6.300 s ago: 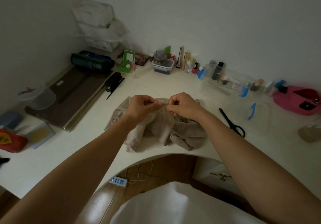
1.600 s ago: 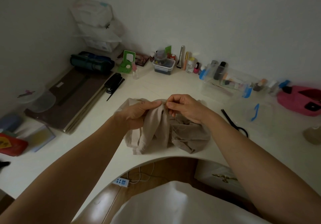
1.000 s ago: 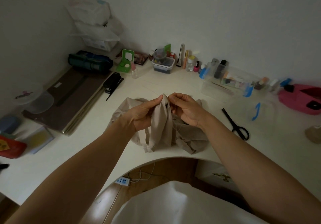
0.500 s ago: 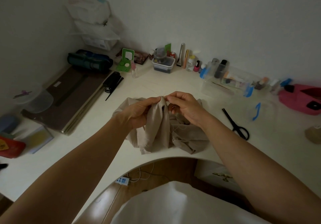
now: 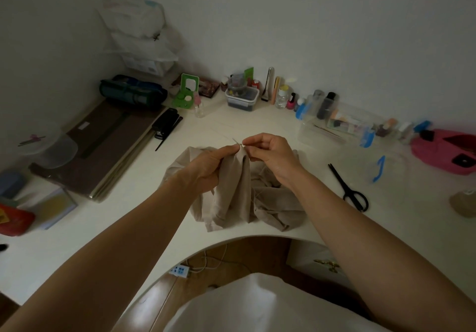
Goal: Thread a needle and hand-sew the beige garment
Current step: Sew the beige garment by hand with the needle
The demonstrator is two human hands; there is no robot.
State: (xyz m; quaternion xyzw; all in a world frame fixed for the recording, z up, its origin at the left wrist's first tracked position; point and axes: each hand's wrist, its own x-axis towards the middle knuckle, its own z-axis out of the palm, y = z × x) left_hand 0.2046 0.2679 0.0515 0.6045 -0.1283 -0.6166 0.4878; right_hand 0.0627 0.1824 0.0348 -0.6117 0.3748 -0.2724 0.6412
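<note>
— What are the fingers (image 5: 255, 141) doing?
— On the right hand (image 5: 273, 156), thumb and forefinger are pressed tight together on the needle (image 5: 236, 142); the other fingers curl loosely behind them. The left hand (image 5: 206, 164) grips a raised fold of the garment (image 5: 231, 190), thumb on top, fingers wrapped into the cloth.
— And around them, biggest first?
— The white desk (image 5: 270, 123), curved in at its near edge. In the middle of it the beige garment lies crumpled, one fold lifted between the hands and the rest heaped under the right wrist. Black scissors (image 5: 347, 187) lie flat to the right, well apart from the cloth, blades pointing away from the person.
— And the needle?
— Tiny. It sits at the top of the fold, where both hands' fingertips meet, its end sticking out up and leftward.
</note>
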